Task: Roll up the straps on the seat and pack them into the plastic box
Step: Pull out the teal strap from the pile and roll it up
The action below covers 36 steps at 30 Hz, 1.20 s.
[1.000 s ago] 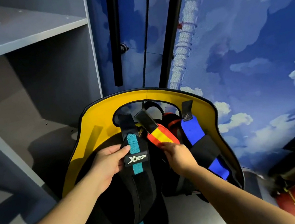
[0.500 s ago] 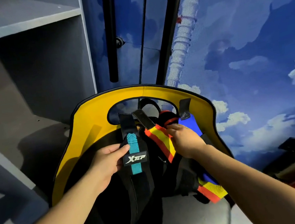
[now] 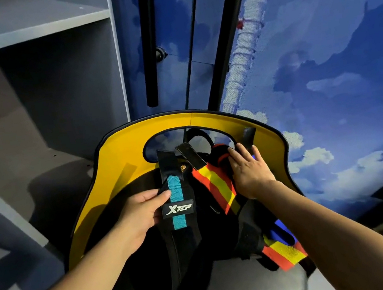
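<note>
My left hand (image 3: 137, 214) pinches the black-and-teal woven strap (image 3: 176, 198); my right hand (image 3: 248, 169), fingers flat, presses the red elastic strap (image 3: 221, 153) against the curved yellow seat (image 3: 122, 162).

A themed indoor room: a sky-and-cloud mural wall (image 3: 321, 45), grey shelving unit (image 3: 25, 33), and yellow-rimmed seat (image 3: 123, 156).

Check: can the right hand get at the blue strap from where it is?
Probably yes. The right hand lies open right over the blue strap, beside the red-and-yellow strap. Nothing blocks it, though the hand hides most of that strap.
</note>
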{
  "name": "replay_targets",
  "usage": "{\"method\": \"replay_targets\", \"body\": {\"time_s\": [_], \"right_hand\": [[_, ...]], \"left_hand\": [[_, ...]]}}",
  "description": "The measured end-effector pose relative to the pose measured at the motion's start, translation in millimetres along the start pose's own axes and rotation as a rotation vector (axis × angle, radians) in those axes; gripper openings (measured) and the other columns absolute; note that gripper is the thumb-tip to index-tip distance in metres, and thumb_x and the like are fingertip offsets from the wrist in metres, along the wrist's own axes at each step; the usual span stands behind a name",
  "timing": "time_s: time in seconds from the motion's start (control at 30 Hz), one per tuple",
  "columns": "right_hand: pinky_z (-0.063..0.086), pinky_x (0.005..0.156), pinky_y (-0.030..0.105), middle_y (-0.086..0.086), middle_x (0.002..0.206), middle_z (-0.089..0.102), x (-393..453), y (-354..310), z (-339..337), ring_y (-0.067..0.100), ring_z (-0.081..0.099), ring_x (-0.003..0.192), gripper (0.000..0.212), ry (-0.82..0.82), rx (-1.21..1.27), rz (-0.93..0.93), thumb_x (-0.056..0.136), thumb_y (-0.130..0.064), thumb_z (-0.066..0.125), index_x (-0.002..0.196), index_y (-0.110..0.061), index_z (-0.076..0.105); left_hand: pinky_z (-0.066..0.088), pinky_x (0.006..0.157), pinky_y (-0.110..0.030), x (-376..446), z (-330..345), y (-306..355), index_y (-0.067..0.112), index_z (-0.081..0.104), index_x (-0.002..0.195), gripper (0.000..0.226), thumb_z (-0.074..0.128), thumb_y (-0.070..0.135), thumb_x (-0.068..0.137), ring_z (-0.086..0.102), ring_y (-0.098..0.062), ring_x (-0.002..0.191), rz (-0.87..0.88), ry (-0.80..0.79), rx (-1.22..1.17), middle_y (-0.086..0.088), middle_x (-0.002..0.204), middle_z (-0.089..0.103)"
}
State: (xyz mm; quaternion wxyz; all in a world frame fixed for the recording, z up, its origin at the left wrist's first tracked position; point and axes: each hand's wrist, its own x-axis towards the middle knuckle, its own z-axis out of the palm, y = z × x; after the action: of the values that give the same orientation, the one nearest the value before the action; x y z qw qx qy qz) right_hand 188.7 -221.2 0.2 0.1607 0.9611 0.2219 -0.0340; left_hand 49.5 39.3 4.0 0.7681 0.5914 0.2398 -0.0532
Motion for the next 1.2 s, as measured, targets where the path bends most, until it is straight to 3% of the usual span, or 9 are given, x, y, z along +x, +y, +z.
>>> {"method": "replay_targets", "body": {"time_s": [0.17,0.3,0.57,0.67,0.77,0.87,1.0,1.13,1.2], "right_hand": [[0.007,0.124,0.052,-0.001,0.168,0.011,-4.1,15.5,-15.6,0.022,0.013,0.154,0.067,0.133,0.492,0.01,0.096,-0.026,0.043,0.158,-0.015,0.022],[0.025,0.12,0.03,-0.001,0.161,0.032,-11.2,26.1,-29.5,0.017,0.033,0.146,0.059,0.279,0.861,0.065,0.094,-0.003,0.049,0.151,-0.011,0.041],[0.054,0.1,0.034,0.003,0.14,0.06,-14.0,37.4,-52.9,0.021,0.058,0.127,0.061,0.232,1.525,0.173,0.093,0.02,0.044,0.142,-0.016,0.054],[0.053,0.097,0.038,0.0,0.126,0.066,-15.8,34.4,-60.4,0.023,0.06,0.119,0.061,0.221,1.627,0.173,0.092,0.021,0.043,0.139,-0.015,0.057],[0.05,0.076,0.026,-0.003,0.104,0.069,-19.7,30.6,-73.6,0.016,0.063,0.096,0.061,0.258,1.635,0.19,0.092,0.019,0.04,0.134,-0.021,0.061],[0.047,0.058,0.014,0.003,0.106,0.071,-25.1,27.3,-92.8,0.008,0.065,0.08,0.066,0.303,1.643,0.18,0.089,0.024,0.031,0.136,-0.014,0.058],[0.044,0.045,0.017,0.002,0.084,0.071,-30.3,24.4,-116.2,0.005,0.061,0.052,0.05,0.405,1.686,0.149,0.096,0.019,0.034,0.13,-0.008,0.058],[0.044,0.046,0.015,-0.006,0.07,0.072,-38.8,21.5,-119.7,0.006,0.063,0.051,0.046,0.431,1.738,0.147,0.096,0.017,0.038,0.125,-0.011,0.061],[0.048,0.056,0.015,-0.005,0.078,0.075,-44.9,17.9,-107.4,0.006,0.067,0.062,0.047,0.432,1.722,0.172,0.091,0.02,0.042,0.12,-0.009,0.066]], "left_hand": [[0.059,0.083,-0.04,-1.0,-1.2,2.1,0.02,0.069,0.094,0.008,0.071,0.013,0.09,0.074,-0.025,0.093,0.005,-0.017,0.002,-0.009,0.096,0.078],[0.059,0.086,-0.043,-3.0,0.3,3.5,0.018,0.07,0.102,0.012,0.072,0.015,0.09,0.075,-0.025,0.094,-0.006,-0.03,0.005,-0.009,0.098,0.078],[0.058,0.087,-0.043,-11.4,1.8,9.9,0.016,0.071,0.101,0.011,0.071,0.015,0.09,0.074,-0.026,0.096,0.025,-0.055,0.006,-0.009,0.098,0.078],[0.058,0.087,-0.043,-13.4,0.3,11.1,0.01,0.071,0.112,0.021,0.069,0.015,0.091,0.074,-0.027,0.097,0.029,-0.065,0.01,-0.011,0.101,0.077],[0.057,0.091,-0.045,-14.2,-0.9,12.0,0.009,0.071,0.114,0.024,0.069,0.015,0.092,0.074,-0.027,0.098,0.032,-0.066,0.014,-0.011,0.102,0.077],[0.057,0.092,-0.046,-14.3,-0.7,13.2,0.009,0.072,0.113,0.022,0.069,0.015,0.092,0.074,-0.027,0.098,0.041,-0.061,0.013,-0.011,0.101,0.077],[0.058,0.088,-0.043,-16.7,2.6,15.1,0.012,0.073,0.105,0.014,0.07,0.013,0.091,0.074,-0.026,0.095,0.044,-0.038,-0.011,-0.01,0.098,0.078],[0.059,0.084,-0.041,-18.2,2.3,15.1,0.012,0.073,0.107,0.016,0.07,0.013,0.091,0.074,-0.026,0.095,0.043,-0.034,-0.014,-0.01,0.098,0.078],[0.059,0.082,-0.039,-17.8,1.7,15.4,0.013,0.073,0.106,0.015,0.07,0.014,0.091,0.074,-0.026,0.095,0.041,-0.034,-0.015,-0.01,0.098,0.078]]}}
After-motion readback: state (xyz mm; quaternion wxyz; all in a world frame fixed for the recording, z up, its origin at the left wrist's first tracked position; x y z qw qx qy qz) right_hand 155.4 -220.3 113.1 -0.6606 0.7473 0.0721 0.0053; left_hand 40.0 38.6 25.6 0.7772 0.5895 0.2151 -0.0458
